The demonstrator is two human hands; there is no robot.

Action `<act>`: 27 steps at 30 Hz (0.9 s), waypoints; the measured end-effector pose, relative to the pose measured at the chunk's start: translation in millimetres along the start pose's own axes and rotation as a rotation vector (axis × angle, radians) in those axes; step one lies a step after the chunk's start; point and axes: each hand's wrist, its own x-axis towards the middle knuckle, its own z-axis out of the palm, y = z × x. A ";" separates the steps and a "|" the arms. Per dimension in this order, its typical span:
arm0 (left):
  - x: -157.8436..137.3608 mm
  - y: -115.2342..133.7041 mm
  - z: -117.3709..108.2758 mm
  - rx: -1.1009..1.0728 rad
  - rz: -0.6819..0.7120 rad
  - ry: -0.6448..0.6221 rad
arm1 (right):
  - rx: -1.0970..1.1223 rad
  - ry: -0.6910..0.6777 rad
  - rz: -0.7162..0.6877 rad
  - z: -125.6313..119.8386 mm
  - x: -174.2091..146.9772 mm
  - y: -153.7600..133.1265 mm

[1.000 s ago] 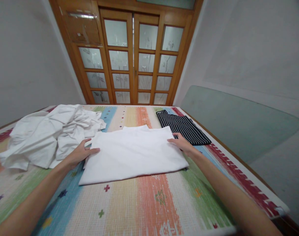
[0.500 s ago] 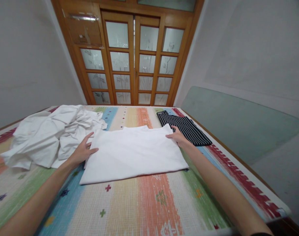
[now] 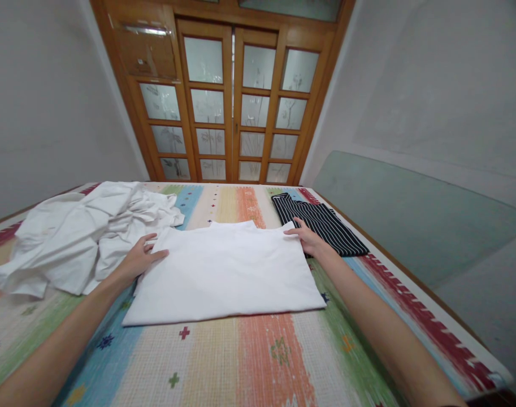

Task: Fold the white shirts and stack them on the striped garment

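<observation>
A folded white shirt (image 3: 232,274) lies in the middle, a wide flat panel with a small raised strip along its far edge. On its left edge is my left hand (image 3: 141,257), closed with the thumb on top and the other fingers at or under the side. My right hand (image 3: 305,234) pinches the far right corner between thumb and fingers. Just beyond that hand lies a folded black garment with white stripes (image 3: 325,223). To the left of my left hand is a crumpled heap of white cloth (image 3: 92,232).
A multicoloured striped cloth (image 3: 215,367) covers the surface beneath the garments. Pale walls (image 3: 444,85) stand at both sides, with a light green panel (image 3: 402,209) on the right. Wooden doors with glass panes (image 3: 232,102) are at the back.
The white shirt has shifted slightly towards me, and its near left corner sits further left. Both hands keep hold of it. The striped garment and the white heap look much the same.
</observation>
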 end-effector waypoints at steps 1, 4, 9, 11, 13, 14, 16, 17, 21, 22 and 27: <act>1.2 0.6 1.1 -0.008 0.000 0.002 | -0.019 0.003 0.007 2.0 2.4 -0.1; 3.7 2.6 3.5 -0.074 -0.025 0.009 | -0.049 -0.012 0.090 5.5 7.7 -3.2; 10.4 2.5 5.0 -0.282 -0.097 -0.060 | -0.066 -0.152 0.292 6.0 11.6 -10.4; 13.7 1.4 5.2 -0.314 -0.109 -0.084 | -0.125 -0.176 0.290 5.8 12.8 -9.3; 16.6 0.1 5.7 -0.293 -0.106 -0.085 | -0.178 -0.183 0.241 4.8 14.8 -6.6; 17.9 -0.5 6.1 -0.279 -0.097 -0.077 | -0.193 -0.178 0.202 3.5 16.0 -5.4; 19.9 -1.7 6.7 -0.261 -0.072 -0.051 | -0.211 -0.155 0.135 -1.5 18.4 -4.6; 20.7 -2.3 7.0 -0.256 -0.062 -0.042 | -0.219 -0.149 0.118 -5.5 19.0 -5.0; 24.6 -5.1 8.4 -0.221 -0.052 -0.068 | -0.252 -0.166 0.097 -27.4 14.6 -8.5; 26.3 -5.9 9.1 -0.204 -0.047 -0.074 | -0.271 -0.171 0.100 -32.8 12.0 -8.7; 40.7 -9.0 16.4 0.014 0.034 -0.027 | -0.505 -0.037 -0.040 -47.2 2.6 -3.6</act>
